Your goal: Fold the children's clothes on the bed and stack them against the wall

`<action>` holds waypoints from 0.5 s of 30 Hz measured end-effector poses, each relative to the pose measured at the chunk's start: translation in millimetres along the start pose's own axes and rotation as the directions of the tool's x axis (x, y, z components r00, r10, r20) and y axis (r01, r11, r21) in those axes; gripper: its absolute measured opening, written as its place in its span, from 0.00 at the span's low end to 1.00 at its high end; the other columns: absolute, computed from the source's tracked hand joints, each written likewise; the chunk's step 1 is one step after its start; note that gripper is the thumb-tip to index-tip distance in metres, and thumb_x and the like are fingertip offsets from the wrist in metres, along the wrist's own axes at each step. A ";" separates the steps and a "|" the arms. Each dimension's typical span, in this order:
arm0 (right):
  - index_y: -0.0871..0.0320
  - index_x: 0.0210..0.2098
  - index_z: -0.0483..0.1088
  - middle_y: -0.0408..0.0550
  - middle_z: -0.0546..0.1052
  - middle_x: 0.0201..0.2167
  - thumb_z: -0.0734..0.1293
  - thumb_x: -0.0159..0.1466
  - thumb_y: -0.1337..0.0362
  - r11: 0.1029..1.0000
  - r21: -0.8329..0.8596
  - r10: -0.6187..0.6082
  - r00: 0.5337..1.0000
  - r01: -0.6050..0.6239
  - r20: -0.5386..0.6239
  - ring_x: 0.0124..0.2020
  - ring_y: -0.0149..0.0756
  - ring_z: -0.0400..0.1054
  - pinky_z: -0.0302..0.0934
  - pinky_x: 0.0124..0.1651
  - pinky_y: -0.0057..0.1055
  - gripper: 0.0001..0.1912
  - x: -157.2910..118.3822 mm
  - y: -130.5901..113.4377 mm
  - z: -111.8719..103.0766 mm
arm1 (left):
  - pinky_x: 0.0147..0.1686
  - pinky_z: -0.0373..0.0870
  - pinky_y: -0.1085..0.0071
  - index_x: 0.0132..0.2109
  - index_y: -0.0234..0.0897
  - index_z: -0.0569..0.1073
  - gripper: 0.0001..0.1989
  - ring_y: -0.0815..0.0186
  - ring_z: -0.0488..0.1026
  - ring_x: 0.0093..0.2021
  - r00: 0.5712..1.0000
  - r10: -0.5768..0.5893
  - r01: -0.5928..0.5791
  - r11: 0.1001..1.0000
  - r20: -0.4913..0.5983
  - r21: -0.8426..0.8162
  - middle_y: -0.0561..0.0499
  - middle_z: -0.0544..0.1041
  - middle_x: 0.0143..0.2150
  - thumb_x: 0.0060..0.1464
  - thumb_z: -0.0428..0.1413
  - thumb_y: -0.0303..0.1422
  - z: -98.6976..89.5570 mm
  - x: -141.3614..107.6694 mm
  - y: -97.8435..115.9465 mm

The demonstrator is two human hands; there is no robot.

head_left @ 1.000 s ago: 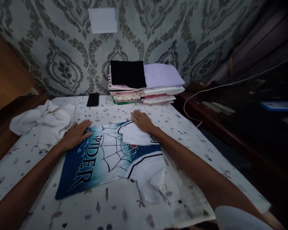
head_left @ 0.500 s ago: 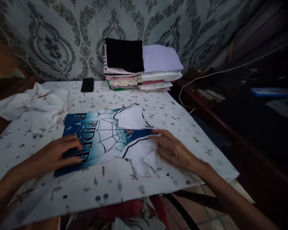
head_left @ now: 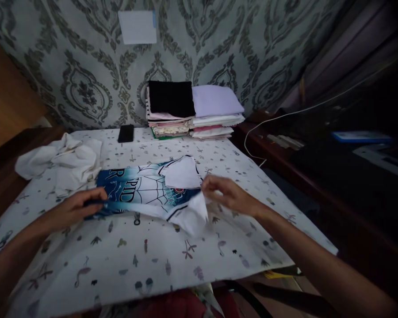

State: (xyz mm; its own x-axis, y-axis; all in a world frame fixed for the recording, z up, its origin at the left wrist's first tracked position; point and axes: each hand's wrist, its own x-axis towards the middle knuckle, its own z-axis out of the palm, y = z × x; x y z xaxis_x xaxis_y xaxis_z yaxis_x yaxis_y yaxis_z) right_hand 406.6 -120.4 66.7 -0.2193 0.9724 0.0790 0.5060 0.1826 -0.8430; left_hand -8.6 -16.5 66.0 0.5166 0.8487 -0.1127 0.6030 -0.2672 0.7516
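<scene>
A blue and white T-shirt (head_left: 149,190) with a spider-web print and dark lettering lies sideways on the table, its hem to the left and collar to the right. One white sleeve is folded inward over the print. My left hand (head_left: 82,204) pinches the near corner of the hem, and the near edge is lifted off the table. At the collar end, my right hand (head_left: 227,193) grips the shirt near the shoulder with fingers pressed together. The near white sleeve hangs loosely beside that hand, slightly blurred.
The table has a white patterned cover (head_left: 146,265). Folded clothes (head_left: 172,101) topped with black stand beside a second stack (head_left: 217,104) topped with lilac, near the wall. A black phone (head_left: 126,133) and a crumpled white cloth (head_left: 66,161) lie at left. A white cable (head_left: 285,114) runs at right.
Both hands have closed on the shirt, which lay flat under them before. Its near edge is now raised and drawn inward, away from me. The view has tilted upward.
</scene>
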 end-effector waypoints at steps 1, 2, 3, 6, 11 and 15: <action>0.54 0.34 0.67 0.40 0.69 0.24 0.65 0.63 0.55 0.993 0.109 0.067 0.986 -0.051 -0.152 0.25 0.32 0.63 0.58 0.29 0.29 0.09 16.6 6.4 -1.4 | 0.28 0.71 0.71 0.37 0.40 0.74 0.18 0.63 0.73 0.29 0.995 -0.095 0.094 0.987 -0.005 -0.128 0.53 0.75 0.29 0.48 0.60 0.50 -1.6 10.8 -0.7; 0.53 0.33 0.66 0.38 0.65 0.22 0.65 0.61 0.55 0.974 0.202 0.159 0.941 -0.100 -0.298 0.23 0.31 0.59 0.53 0.26 0.28 0.09 31.9 14.1 -1.6 | 0.25 0.70 0.72 0.37 0.40 0.73 0.19 0.64 0.72 0.27 0.982 -0.187 0.179 0.956 -0.011 -0.232 0.54 0.73 0.27 0.45 0.62 0.50 -1.5 20.5 -3.0; 0.53 0.33 0.65 0.38 0.63 0.21 0.66 0.59 0.55 0.950 0.271 0.255 0.888 -0.155 -0.382 0.22 0.30 0.56 0.49 0.25 0.28 0.10 44.7 22.5 -0.7 | 0.24 0.69 0.72 0.37 0.40 0.72 0.21 0.64 0.71 0.26 0.965 -0.261 0.243 0.919 -0.016 -0.312 0.55 0.73 0.26 0.42 0.64 0.50 0.1 28.5 -6.5; 0.55 0.36 0.66 0.37 0.62 0.21 0.67 0.56 0.54 0.911 0.324 0.379 0.830 -0.256 -0.410 0.22 0.30 0.53 0.45 0.25 0.28 0.13 62.3 44.8 5.4 | 0.25 0.71 0.73 0.39 0.41 0.73 0.24 0.65 0.73 0.27 0.927 -0.372 0.314 0.845 -0.054 -0.433 0.55 0.75 0.28 0.38 0.68 0.48 7.7 40.3 -18.1; 0.55 0.44 0.68 0.37 0.64 0.25 0.66 0.57 0.48 0.947 0.250 0.295 0.850 -0.200 -0.437 0.26 0.32 0.56 0.48 0.28 0.29 0.21 45.2 51.6 13.8 | 0.28 0.75 0.73 0.46 0.43 0.74 0.27 0.64 0.77 0.31 0.916 -0.399 0.329 0.810 -0.044 -0.485 0.53 0.80 0.35 0.40 0.69 0.48 10.6 33.4 -17.7; 0.55 0.47 0.66 0.37 0.63 0.25 0.66 0.59 0.47 0.964 0.205 0.245 0.868 -0.170 -0.431 0.27 0.32 0.56 0.50 0.30 0.30 0.23 31.2 45.1 14.7 | 0.35 0.79 0.68 0.52 0.46 0.72 0.34 0.59 0.80 0.36 0.928 -0.370 0.308 0.829 -0.044 -0.468 0.51 0.80 0.41 0.37 0.71 0.47 9.7 24.8 -10.4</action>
State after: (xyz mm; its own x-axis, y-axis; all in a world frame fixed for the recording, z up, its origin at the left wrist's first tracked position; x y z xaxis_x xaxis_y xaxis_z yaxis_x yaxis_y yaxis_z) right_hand 410.4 -84.0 23.4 0.2931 0.9517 0.0918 0.3537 -0.0187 -0.9352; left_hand 3.9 3.0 49.1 0.2296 0.9068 -0.3536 0.3743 0.2532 0.8921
